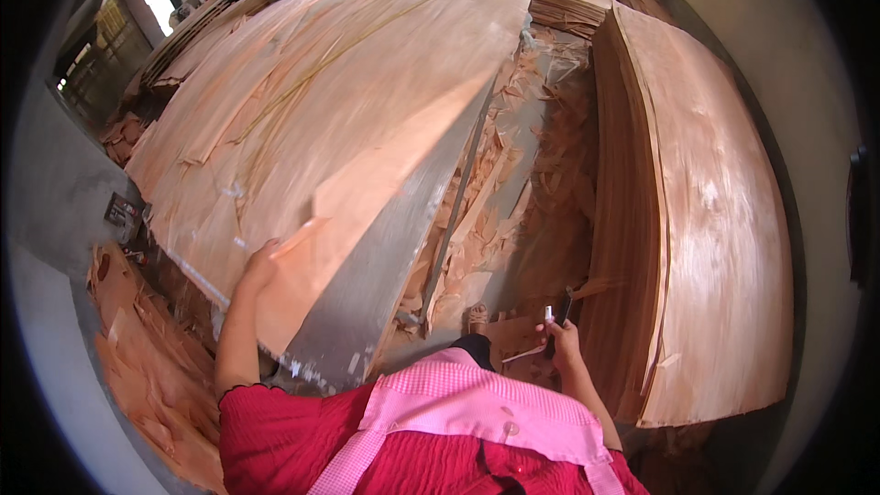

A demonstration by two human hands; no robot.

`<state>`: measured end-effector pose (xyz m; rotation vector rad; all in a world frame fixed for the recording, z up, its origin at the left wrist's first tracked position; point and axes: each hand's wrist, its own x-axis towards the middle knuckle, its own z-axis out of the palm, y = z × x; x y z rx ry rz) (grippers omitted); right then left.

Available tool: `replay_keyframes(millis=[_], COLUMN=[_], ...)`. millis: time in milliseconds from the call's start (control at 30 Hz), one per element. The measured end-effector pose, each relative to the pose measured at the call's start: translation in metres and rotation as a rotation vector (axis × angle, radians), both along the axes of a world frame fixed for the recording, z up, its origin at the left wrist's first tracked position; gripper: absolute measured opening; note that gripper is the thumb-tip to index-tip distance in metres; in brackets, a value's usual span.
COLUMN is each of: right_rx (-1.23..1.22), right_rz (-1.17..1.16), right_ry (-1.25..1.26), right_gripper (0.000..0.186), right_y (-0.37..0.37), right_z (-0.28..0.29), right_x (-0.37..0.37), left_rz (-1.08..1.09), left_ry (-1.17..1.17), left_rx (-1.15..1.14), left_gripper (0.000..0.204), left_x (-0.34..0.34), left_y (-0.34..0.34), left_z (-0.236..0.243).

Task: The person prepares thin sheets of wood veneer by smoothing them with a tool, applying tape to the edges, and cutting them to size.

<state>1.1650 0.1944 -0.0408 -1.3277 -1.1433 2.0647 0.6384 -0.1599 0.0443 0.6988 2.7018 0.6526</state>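
Thin wood sheet [422, 64] is spread over grey table [362, 270], front-left. Curled flap [301, 236] is touched by left hand [263, 264]; can't tell if fingers are closed. Dark tool [566, 309] is gripped in right hand [566, 343]. Sheet judged light, bendy, easily split; best held broadly by edge. Floor littered with scraps [500, 165]; stack [720, 211] placed along wall [770, 9].

No txt, nos., labels or signs legible here.

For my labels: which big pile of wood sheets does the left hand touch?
The left pile, on the grey surface; the right pile stands along the wall.
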Motion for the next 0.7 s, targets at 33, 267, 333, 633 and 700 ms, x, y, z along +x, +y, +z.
replay_keyframes(millis=[33, 267, 333, 633, 700], right_rx=[0.021, -0.095, -0.046, 0.025, 0.057], right_rz=[0.016, -0.081, -0.034, 0.209, 0.168], right_ry=[-0.057, -0.056, -0.093, 0.127, 0.078], right_gripper=[0.004, 0.003, 0.002, 0.001, 0.004], right_y=[0.026, 0.207, 0.25, 0.508, 0.585], right_z=[-0.001, 0.009, 0.022, 0.046, 0.055], right_x=[-0.004, -0.058, -0.097, -0.277, -0.307], left_rz=[0.033, 0.733, 0.493, -0.222, -0.041], left_ry=[-0.024, 0.499, 0.835, 0.627, 0.593], left_rx=[0.045, -0.73, -0.578, -0.181, -0.191], left_gripper=[0.041, 0.041, 0.049, 0.065, 0.068], left_x=[-0.013, -0.054, -0.072, -0.101, -0.142], left_y=[-0.008, 0.087, 0.149, 0.628, 0.64], left_z=[-0.002, 0.003, -0.021, -0.062, -0.074])
